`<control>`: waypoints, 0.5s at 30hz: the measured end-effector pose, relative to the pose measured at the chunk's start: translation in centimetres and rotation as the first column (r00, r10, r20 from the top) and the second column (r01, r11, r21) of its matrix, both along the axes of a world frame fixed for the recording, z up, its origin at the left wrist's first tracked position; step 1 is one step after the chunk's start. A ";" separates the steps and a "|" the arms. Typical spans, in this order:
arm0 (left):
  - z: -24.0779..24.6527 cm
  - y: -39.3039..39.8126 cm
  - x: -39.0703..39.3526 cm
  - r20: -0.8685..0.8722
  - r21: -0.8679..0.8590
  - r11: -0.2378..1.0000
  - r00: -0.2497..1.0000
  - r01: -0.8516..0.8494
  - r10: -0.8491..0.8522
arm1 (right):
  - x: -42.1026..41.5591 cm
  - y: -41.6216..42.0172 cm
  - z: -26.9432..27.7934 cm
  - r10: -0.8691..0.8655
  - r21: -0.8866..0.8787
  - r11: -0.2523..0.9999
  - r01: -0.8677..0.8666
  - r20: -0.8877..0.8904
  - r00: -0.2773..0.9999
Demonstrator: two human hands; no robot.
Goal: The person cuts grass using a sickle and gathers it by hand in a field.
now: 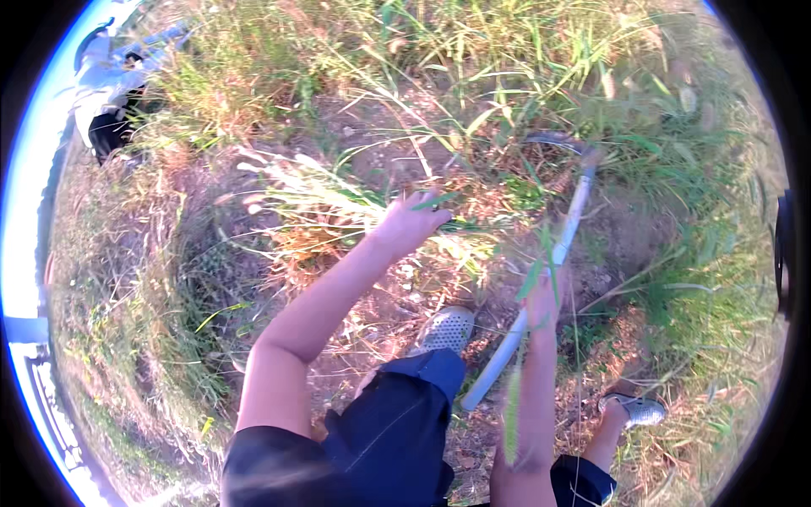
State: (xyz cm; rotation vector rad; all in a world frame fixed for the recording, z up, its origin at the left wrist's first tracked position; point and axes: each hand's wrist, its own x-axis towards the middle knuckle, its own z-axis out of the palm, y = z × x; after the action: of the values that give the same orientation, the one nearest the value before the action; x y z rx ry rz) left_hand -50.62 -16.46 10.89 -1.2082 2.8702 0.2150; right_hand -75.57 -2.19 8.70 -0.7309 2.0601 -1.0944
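My left hand (410, 220) is at the gathered end of a bundle of cut grass (317, 193), its stems converging under the palm. Pale seed heads fan out to the left, and a few green blades poke out past my fingers. My right hand (543, 301) grips a sickle by its long pale handle (573, 215). The curved metal blade (557, 139) is at the far end, pointing left among standing grass. A green foxtail seed head (512, 412) hangs in front of my right forearm, and loose blades cross that hand.
Tall grass (538, 57) stands ahead and on the right. Dry cut stalks (310, 247) lie on bare soil under the bundle. My perforated shoes (447, 329) are planted wide apart. Another person (108, 95) in a light top bends over at the far upper left.
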 end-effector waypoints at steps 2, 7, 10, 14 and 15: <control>-0.4 -2.7 -4.1 -0.083 -0.097 0.993 0.994 0.059 -0.068 | -3.0 -0.8 -6.2 0.127 0.091 0.984 -0.150 0.222 0.967; -3.8 -6.4 -7.9 -0.194 -0.299 0.944 0.960 0.138 -0.202 | -0.3 1.5 -4.8 0.036 0.127 0.986 -0.109 0.479 0.877; -5.6 -7.1 -7.6 -0.118 -0.427 0.887 0.962 0.175 -0.247 | -1.2 3.0 -3.2 0.112 0.203 0.950 -0.238 0.489 0.865; -4.9 -7.6 -14.0 -0.122 -0.527 0.818 0.932 0.231 -0.341 | -6.4 -0.3 -7.6 0.000 0.182 0.980 -0.086 0.424 0.906; -4.5 -8.0 -14.1 -0.053 -0.529 0.804 0.935 0.271 -0.350 | -4.5 -0.3 -7.0 0.027 0.190 0.975 -0.115 0.412 0.911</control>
State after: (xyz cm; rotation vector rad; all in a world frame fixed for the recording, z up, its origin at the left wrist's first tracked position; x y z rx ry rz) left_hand -64.73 -24.45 6.44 -0.7438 3.3202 -0.5325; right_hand -80.05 -2.48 1.70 -0.4242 1.7405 -0.8818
